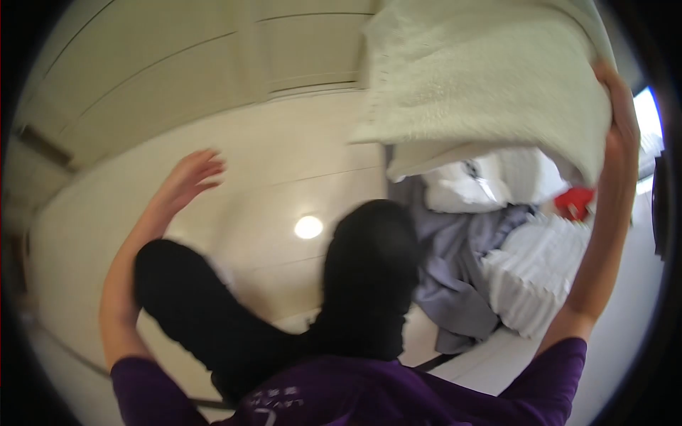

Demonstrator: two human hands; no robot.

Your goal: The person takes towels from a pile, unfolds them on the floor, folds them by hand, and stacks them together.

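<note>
A large cream towel (490,78) hangs spread out at the upper right. My right hand (621,113) grips its right edge, and my right arm is raised. Part of the fingers is hidden behind the fabric. My left hand (192,179) is off to the left above the pale floor, its fingers stretched out with nothing in them. Under the towel's lower edge lie white, plastic-looking bundles (490,183), partly covered. Beside my right knee, a grey cloth (458,287) lies crumpled. On it rests a stack of white folded cloth (536,273).
Pale cabinet-like panels (177,64) run along the far side, above the tiled floor (298,160). A small red thing (574,203) sits between the white bundles and my right forearm. My bent knees in black trousers (373,270) take up the middle.
</note>
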